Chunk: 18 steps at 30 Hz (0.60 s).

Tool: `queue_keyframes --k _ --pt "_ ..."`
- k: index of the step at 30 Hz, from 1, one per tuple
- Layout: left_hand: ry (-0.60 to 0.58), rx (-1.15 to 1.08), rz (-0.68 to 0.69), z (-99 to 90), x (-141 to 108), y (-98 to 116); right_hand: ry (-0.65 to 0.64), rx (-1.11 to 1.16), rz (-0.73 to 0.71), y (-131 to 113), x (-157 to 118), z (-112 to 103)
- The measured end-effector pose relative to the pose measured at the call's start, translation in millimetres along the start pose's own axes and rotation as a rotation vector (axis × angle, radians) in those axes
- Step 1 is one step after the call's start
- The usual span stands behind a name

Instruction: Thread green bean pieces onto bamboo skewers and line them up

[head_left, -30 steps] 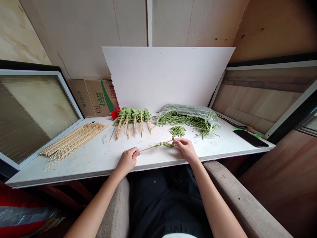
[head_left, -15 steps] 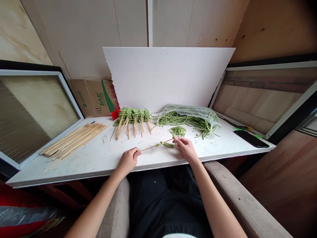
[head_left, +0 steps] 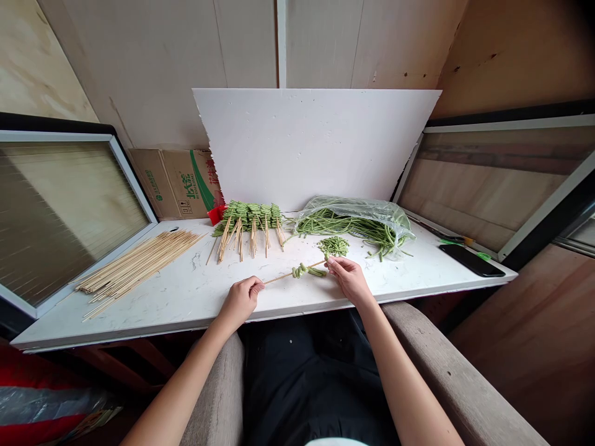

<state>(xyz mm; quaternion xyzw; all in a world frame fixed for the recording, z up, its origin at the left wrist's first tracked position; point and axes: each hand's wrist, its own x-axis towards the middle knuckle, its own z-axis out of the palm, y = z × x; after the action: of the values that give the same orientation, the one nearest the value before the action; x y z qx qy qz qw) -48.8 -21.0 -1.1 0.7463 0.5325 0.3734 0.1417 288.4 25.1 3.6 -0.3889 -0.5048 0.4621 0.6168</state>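
Observation:
A thin wooden skewer [head_left: 277,278] runs between my two hands above the table. My left hand [head_left: 242,299] pinches its left end. Near the other end, the fingers of my right hand [head_left: 348,277] are closed on a piece of green bean [head_left: 326,256] at the skewer's tip. Between the hands, a coiled green bean [head_left: 300,271] is threaded on the skewer, and a straighter length [head_left: 317,271] lies beside it. Just behind my right hand is a small pile of cut bean pieces [head_left: 334,246].
Loose skewers [head_left: 144,263] lie at the left of the white table [head_left: 195,303]. Finished bean skewers [head_left: 253,220] are stacked at the back. Long beans in a clear bag [head_left: 357,217] are at the back right, a black phone [head_left: 471,260] farther right.
The bean coils on the skewer look looser and turned. Both hands have stayed almost in place, my right hand shifting very slightly.

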Motion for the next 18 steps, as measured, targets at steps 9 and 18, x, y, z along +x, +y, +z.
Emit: queue_keyframes --k 9,18 --pt "0.092 -0.054 -0.026 1.2 -1.0 1.2 -0.029 0.034 0.009 -3.9 -2.5 1.0" --pt "0.137 -0.03 0.03 1.3 -0.9 -1.0 0.012 -0.056 -0.08 -6.8 -4.8 2.8"
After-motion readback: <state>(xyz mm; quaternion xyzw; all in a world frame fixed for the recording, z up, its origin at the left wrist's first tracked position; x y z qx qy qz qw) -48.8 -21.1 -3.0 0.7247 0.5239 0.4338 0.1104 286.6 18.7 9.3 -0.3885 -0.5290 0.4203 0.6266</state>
